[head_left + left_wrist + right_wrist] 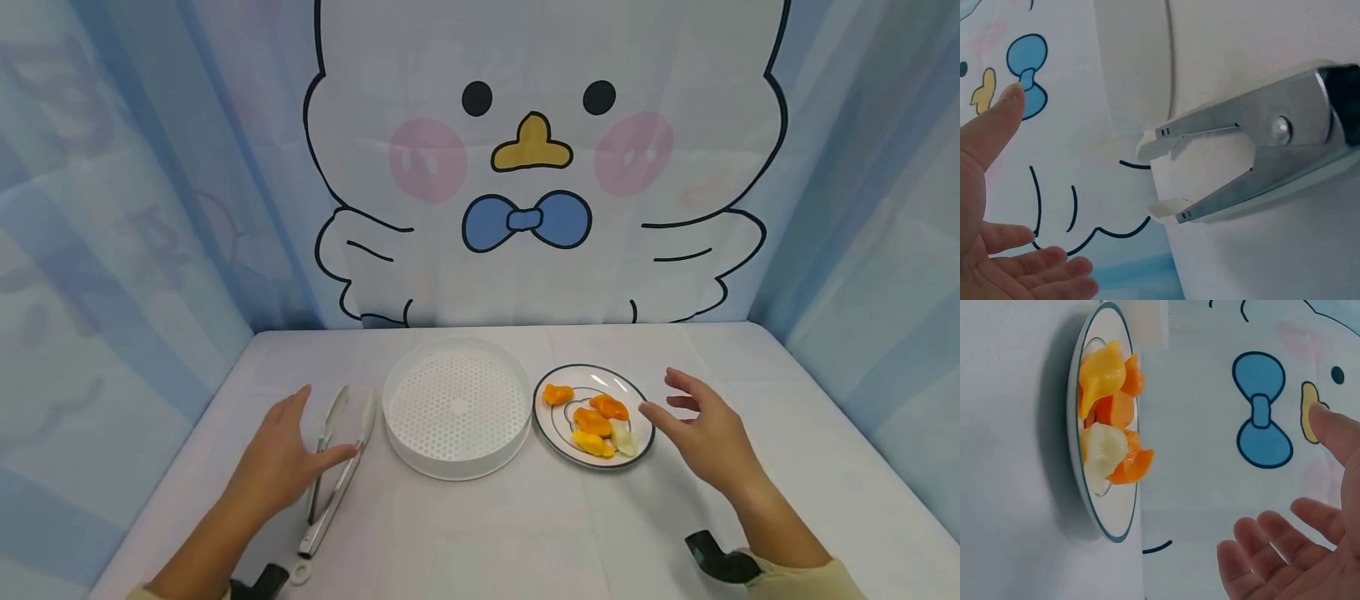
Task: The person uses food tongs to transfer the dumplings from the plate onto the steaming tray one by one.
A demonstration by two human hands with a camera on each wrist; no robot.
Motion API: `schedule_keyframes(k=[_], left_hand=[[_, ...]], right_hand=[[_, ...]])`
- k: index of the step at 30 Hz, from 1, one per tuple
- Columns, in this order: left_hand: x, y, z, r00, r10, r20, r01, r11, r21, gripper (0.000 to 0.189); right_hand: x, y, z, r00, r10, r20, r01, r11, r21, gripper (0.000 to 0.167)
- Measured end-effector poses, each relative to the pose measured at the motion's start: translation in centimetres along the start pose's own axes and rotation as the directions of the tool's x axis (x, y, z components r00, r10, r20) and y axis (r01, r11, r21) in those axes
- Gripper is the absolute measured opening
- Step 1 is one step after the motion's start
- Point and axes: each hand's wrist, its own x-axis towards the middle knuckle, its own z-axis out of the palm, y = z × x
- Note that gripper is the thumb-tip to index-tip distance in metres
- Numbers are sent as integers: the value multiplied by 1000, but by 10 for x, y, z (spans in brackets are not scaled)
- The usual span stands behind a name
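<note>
My left hand hovers over a pair of metal tongs, thumb and fingers spread and nothing in its grasp. Seen in the left wrist view, the tongs have pale tips, and their arms stand apart. My right hand is at the right side of a white plate with a dark rim, its thumb overlapping the rim in the head view and its fingers parted. On that plate lie several soft-looking pieces shaped like pinched dumplings: orange ones, a yellow one and a pale one.
Between the tongs and the plate sits a round white steamer tray with a perforated base and low wall. Everything stands on a white-covered table. A curtain with a cartoon bird hangs behind, and blue curtains flank both sides.
</note>
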Motion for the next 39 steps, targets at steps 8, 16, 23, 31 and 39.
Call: schedule_keyframes(k=[8, 16, 23, 31, 39], left_hand=[[0, -11, 5, 990, -106, 91, 114, 990, -85, 104], [1, -22, 12, 983, -138, 125, 154, 979, -133, 99], [5, -29, 20, 971, -174, 163, 197, 971, -138, 98], [10, -34, 31, 953, -215, 215, 247, 960, -132, 103], [12, -32, 39, 960, -205, 192, 233, 963, -138, 104]], right_hand=[[3, 23, 7, 993, 77, 91, -85, 993, 87, 83], [9, 39, 15, 977, 129, 168, -150, 982, 118, 79], [12, 45, 22, 960, 185, 211, -211, 971, 110, 78], [14, 53, 28, 945, 206, 254, -241, 964, 112, 78], [17, 55, 30, 947, 185, 262, -218, 970, 106, 78]])
